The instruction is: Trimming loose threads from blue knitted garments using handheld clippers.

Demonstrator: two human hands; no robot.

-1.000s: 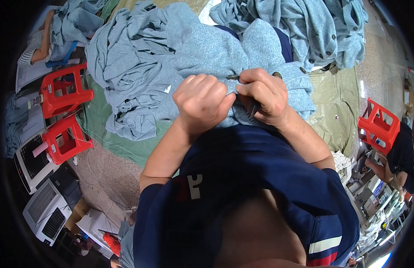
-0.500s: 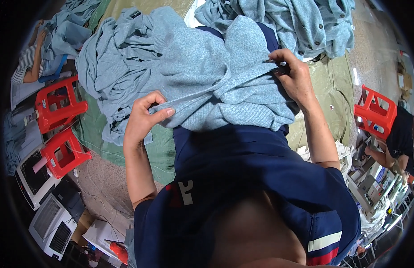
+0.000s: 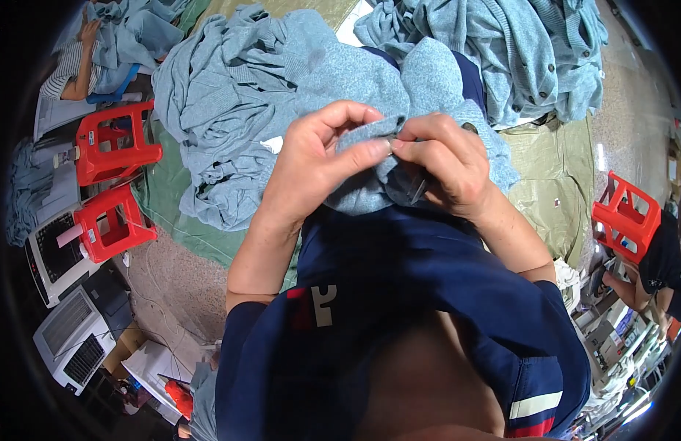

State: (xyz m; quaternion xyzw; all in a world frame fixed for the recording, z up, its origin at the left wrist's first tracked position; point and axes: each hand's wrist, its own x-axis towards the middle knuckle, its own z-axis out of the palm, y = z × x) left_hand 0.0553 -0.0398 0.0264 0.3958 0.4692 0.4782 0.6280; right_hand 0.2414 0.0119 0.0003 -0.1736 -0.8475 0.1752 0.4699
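A light blue-grey knitted cardigan [image 3: 355, 77] lies bunched across my lap. My left hand [image 3: 318, 158] is closed on a narrow band of it, thumb below and fingers above, holding the strip raised and folded. My right hand [image 3: 450, 158] meets it there, thumb and forefinger pinching the same band close to the left thumb tip. A small dark spot shows on the band by the right fingertips. Something dark and thin shows beneath the right palm; its kind is unclear.
Heaps of similar knitwear lie at left [image 3: 215, 110] and upper right [image 3: 502, 51], the latter with dark buttons. Green sheeting [image 3: 190, 228] is spread below. Red stools [image 3: 112, 224] stand at both sides. One person [image 3: 76, 70] handles knitwear at upper left; another sits at far right.
My hands have come together from wide apart, the left moving right and up, the right moving left and down. The band stretched between them is now short and folded.
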